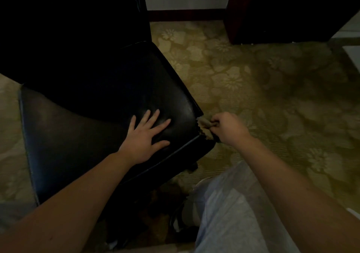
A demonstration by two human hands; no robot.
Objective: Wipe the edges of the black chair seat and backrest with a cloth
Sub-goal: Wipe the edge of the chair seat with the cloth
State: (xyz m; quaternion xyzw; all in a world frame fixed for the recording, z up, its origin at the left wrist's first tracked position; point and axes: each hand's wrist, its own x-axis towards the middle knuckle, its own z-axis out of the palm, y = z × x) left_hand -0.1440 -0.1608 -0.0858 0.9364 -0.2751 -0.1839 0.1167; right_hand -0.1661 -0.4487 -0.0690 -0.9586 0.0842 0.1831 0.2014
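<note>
The black chair seat (101,104) fills the left half of the view, its leather shiny and its front corner pointing right. Behind it the dark backrest (78,19) rises at the top left, mostly lost in shadow. My left hand (145,137) lies flat on the seat near the front edge, fingers spread and straight. My right hand (228,128) grips a small greyish cloth (205,124) and holds it against the seat's right front corner.
Patterned olive carpet (272,96) covers the floor to the right. A dark wooden furniture piece (282,19) stands at the top right, with a white wall and dark baseboard (185,15) between it and the chair. My leg in light trousers (233,213) is at the bottom.
</note>
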